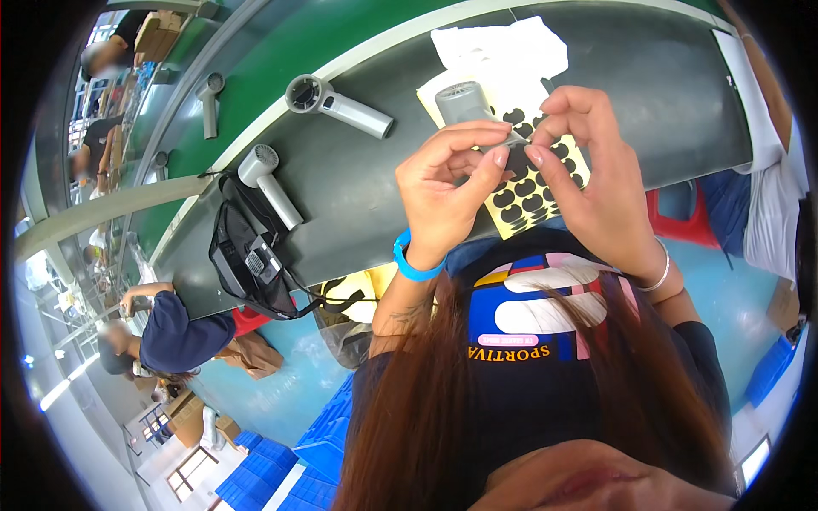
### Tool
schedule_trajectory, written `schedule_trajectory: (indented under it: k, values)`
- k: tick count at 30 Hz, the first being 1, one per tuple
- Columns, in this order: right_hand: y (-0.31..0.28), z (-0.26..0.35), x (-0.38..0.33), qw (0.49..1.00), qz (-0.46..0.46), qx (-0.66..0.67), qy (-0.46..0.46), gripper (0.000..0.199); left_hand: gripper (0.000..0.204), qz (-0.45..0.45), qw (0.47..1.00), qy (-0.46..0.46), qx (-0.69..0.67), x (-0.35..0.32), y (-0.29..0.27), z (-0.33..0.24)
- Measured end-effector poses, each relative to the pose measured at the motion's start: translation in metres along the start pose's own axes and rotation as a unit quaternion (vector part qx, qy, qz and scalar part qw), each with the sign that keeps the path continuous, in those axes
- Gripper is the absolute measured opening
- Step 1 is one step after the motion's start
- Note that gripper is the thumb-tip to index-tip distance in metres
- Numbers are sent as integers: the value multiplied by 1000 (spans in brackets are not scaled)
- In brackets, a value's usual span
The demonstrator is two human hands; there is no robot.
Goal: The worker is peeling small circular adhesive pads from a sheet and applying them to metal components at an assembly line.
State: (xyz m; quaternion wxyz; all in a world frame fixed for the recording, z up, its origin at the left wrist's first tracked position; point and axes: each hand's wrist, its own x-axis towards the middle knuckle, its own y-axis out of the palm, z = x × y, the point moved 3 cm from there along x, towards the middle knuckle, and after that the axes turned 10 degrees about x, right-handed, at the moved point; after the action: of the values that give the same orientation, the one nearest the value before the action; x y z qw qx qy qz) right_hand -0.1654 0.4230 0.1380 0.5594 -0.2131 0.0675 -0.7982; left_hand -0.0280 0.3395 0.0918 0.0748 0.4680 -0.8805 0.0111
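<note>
Over the bench, my left hand [447,183] and my right hand [592,162] meet fingertip to fingertip. Both pinch a small thin translucent piece [516,140]; whether a black sticker is on it I cannot make out. Under my hands lies a yellow sheet of black stickers [530,203], rounded with notched edges. A grey hair dryer [461,103] with a grille end rests at the sheet's far left, its lower part hidden behind my left fingers. Just beyond it is a crumpled white bag [501,47].
More grey hair dryers [348,109] [271,183] lie to the left on the dark bench [341,175]. A black open bag [247,251] sits at the bench's left edge. A red stool [682,223] stands at right. Other people [183,332] work along the left.
</note>
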Motion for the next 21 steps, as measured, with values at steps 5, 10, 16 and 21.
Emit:
schedule_trajectory:
  k: [5, 10, 16, 21]
  values:
    - [2, 4, 0, 1000, -5, -16, -8, 37, 17, -1, 1000, -1, -6, -1, 0, 0]
    - [1, 6, 0, 998, -18, -51, -26, 39, 17, 6, 1000, -1, -11, 0, 1, 0]
    - [3, 10, 3, 993, -26, -107, -50, 38, 17, 6, 1000, -6, -17, 1, -1, -1]
    - [-6, -14, 18, 996, -18, -64, -52, 37, 16, -10, 1000, -18, -22, 2, -10, -2]
